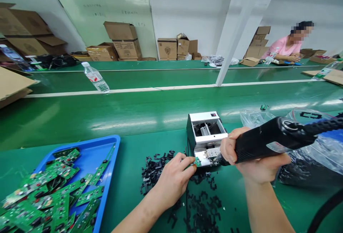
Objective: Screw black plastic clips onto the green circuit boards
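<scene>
- A small green circuit board point(197, 161) sits at the front ledge of the silver-topped machine point(211, 139), mostly hidden by fingers; whether it touches the ledge I cannot tell
- The left hand point(175, 177), at the machine's front left, pinches that board between thumb and fingers
- The right hand point(254, 167), just right of the machine, is wrapped around a black power driver point(264, 140), its nose pointing at the ledge and its tip not clearly visible
- Black plastic clips point(154, 172) lie loose on the green work surface point(128, 186), heaped left of the machine and scattered in front of it
- Well left of the machine, a blue tray point(117, 150) holds a jumbled pile of more green boards point(60, 204)
- Right of the machine, clear plastic bags point(321, 158) hold dark contents
- Behind the machine runs a glossy green bench strip point(160, 108), with a tilted-looking water bottle point(97, 78) and a white post point(238, 29)
- Farther behind it, cardboard boxes point(167, 49) line a pale wall point(187, 8); a person in pink point(281, 49) leans there, far right of the machine
</scene>
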Demonstrator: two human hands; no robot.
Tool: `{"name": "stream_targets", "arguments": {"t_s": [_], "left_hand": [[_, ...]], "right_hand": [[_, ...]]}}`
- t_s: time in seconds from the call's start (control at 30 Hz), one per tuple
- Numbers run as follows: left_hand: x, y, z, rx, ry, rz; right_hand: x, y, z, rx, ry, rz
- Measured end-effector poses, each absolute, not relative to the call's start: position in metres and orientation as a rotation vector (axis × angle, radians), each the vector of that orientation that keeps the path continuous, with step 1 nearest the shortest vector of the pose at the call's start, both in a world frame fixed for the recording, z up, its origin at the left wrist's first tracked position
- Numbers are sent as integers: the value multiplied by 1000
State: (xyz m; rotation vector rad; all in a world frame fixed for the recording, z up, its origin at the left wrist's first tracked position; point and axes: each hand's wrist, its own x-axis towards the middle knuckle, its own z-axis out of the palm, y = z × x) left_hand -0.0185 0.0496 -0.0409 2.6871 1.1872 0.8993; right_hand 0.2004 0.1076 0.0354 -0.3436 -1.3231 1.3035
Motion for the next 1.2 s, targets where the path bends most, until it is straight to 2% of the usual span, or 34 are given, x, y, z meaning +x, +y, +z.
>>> {"name": "stream_targets", "arguments": {"t_s": [0.53, 0.83, 1.2], "left_hand": [[-17, 49, -37, 2700, 1207, 849], [-17, 48, -39, 2675, 1203, 862], [-18, 48, -35, 2660, 1190, 840]], "right_hand": [[198, 103, 24, -457, -1419, 1377], [175, 98, 44, -213, -1266, 1442], [161, 105, 46, -201, -1337, 1438]]}}
